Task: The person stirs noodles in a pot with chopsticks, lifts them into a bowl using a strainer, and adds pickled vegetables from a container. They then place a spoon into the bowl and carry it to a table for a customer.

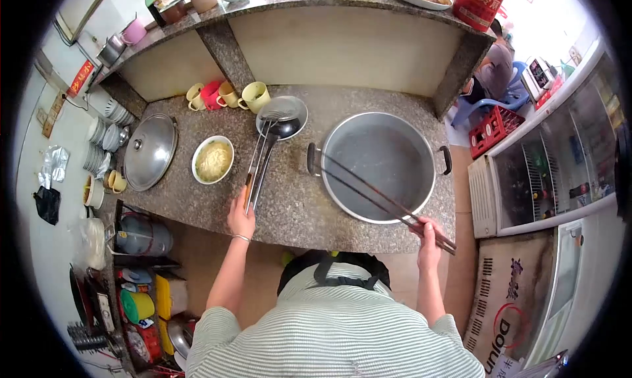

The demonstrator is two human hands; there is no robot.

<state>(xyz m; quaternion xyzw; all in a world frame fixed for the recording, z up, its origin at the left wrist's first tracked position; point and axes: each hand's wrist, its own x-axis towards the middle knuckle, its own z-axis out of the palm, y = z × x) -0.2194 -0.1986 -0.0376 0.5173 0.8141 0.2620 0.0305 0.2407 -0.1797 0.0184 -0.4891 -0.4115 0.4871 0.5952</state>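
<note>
My left hand (241,215) is closed round the handle of a wire strainer (284,106). The strainer's mesh end rests on a metal bowl (299,129), where a dark ladle (270,143) also lies with its handle beside the strainer's. In my right hand (426,238) is a pair of long dark chopsticks (368,188), slanting across a large two-handled metal pot (421,197). Greyish, cloudy liquid appears to fill the pot. Left of the strainer, a white bowl (196,172) holds pale noodles (214,161) in broth.
Several mugs (255,96) line the counter's back, below a raised stone shelf (296,6). A large metal lid (151,152) lies at left, near stacked bowls (97,133). A glass-door fridge (553,161) stands at right. Beyond the counter, a person (495,65) sits on a blue chair.
</note>
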